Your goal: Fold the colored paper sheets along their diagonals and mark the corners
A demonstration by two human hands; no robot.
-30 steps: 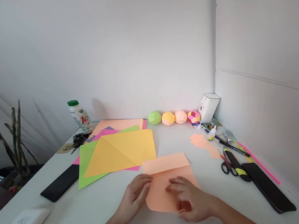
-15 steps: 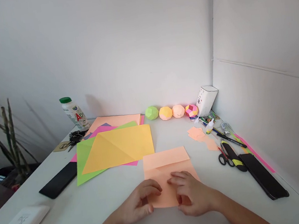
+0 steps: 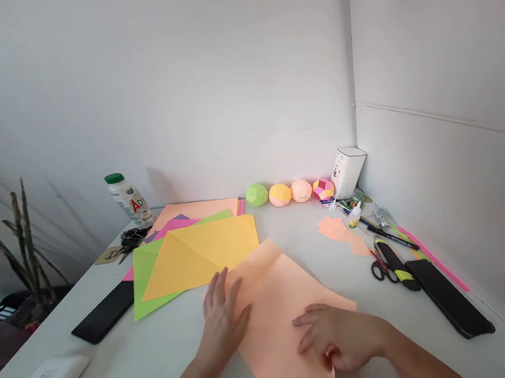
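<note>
A peach-coloured sheet of paper [image 3: 279, 314] lies opened out and turned at a slant in front of me, with a crease near its far corner. My left hand [image 3: 222, 318] rests on its left side, palm down and fingers spread. At the right edge my right hand [image 3: 337, 335] grips the sheet, its fingers on top and the thumb curled at the edge. The near end of the sheet bends and runs out of view at the bottom.
Yellow paper [image 3: 209, 249] and green paper [image 3: 146, 275] are stacked behind my left hand. To the right lie peach scraps [image 3: 333, 228], scissors [image 3: 382, 268], a utility knife [image 3: 397, 266] and a black phone [image 3: 450, 299]. Several paper balls [image 3: 279, 195] line the wall.
The peach sheet has been unfolded and turned at a slant. My left hand has moved up and left and now lies flat on it; my right hand has shifted slightly right to its edge.
</note>
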